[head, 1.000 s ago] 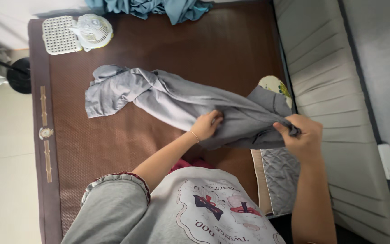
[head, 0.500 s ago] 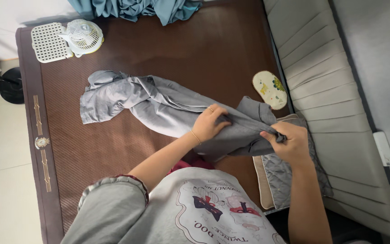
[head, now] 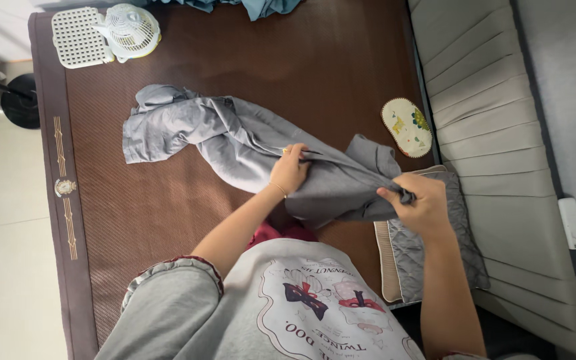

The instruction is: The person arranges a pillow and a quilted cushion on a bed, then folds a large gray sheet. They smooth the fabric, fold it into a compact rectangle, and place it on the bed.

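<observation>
A crumpled grey garment lies stretched across a brown woven mat on a bed. My left hand pinches a fold of the grey cloth near its middle. My right hand is closed on the garment's right end, holding it just above a grey quilted pillow. The cloth runs taut between both hands, and its left part lies bunched on the mat.
A small white fan and a white grille sit at the mat's far left corner. Teal fabric lies at the far edge. A patterned oval pad rests by the padded grey headboard. Red cloth shows near my body.
My left hand slid along the garment toward its middle and regripped a fold. My right hand kept its hold on the right end. The view shifted slightly.
</observation>
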